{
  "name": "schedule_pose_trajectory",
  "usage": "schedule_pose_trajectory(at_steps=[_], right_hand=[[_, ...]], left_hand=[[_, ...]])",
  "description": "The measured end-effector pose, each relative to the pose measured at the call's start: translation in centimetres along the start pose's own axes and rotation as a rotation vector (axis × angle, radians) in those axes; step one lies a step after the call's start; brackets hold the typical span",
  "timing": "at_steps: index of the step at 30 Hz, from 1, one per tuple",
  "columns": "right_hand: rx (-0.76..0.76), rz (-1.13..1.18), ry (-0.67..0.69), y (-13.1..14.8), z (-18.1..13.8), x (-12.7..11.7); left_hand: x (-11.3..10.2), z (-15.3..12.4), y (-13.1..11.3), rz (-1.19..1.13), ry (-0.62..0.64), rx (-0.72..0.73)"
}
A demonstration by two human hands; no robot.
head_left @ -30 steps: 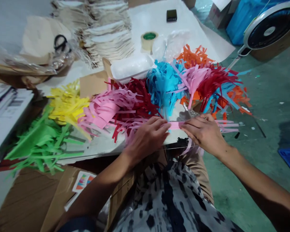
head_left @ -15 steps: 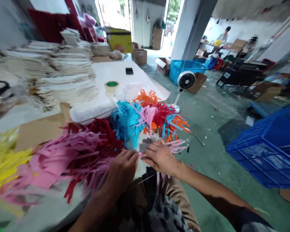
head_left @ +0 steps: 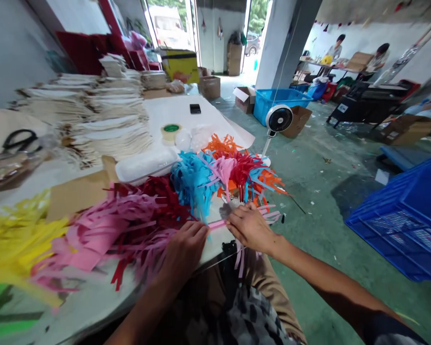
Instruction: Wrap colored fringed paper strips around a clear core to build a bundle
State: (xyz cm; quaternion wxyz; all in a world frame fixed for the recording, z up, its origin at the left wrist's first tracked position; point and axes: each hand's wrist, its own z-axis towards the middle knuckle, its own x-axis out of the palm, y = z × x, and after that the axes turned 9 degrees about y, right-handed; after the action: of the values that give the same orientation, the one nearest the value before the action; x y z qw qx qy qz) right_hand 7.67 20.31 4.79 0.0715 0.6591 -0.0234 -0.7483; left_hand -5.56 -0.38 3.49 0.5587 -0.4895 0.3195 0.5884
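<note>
One grip each: left hand (head_left: pixel 187 243) and right hand (head_left: pixel 250 223) both look closed on the pink strip (head_left: pixel 217 224), at the near right corner of the desk (head_left: pixel 214 245). Uneven pulling could tear the thin-looking material or slip it loose. Compared with half a second ago, the hands have parted slightly, baring more strip.

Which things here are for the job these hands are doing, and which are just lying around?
Probably for the job:
- pink strip, held by the left hand and right hand
- pink fringed bunch
- blue fringed bunch

Probably just lying around:
- fan
- blue crate
- small dark object
</note>
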Motion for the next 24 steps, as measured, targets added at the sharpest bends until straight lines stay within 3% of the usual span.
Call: schedule_pose_trajectory(at_steps=[8, 14, 24], right_hand=[[0.052, 0.212, 0.040, -0.1, 0.0, 0.4], [0.075, 0.173, 0.124, -0.8, 0.1, 0.3], [0.128, 0.076, 0.249, -0.2, 1.4, -0.6]], left_hand=[[-0.7, -1.8, 0.7, -0.014, 0.025, -0.104], [-1.5, -2.8, 1.7, -0.137, 0.040, -0.255], [-1.2, -1.9, 1.7, -0.181, 0.074, -0.449]])
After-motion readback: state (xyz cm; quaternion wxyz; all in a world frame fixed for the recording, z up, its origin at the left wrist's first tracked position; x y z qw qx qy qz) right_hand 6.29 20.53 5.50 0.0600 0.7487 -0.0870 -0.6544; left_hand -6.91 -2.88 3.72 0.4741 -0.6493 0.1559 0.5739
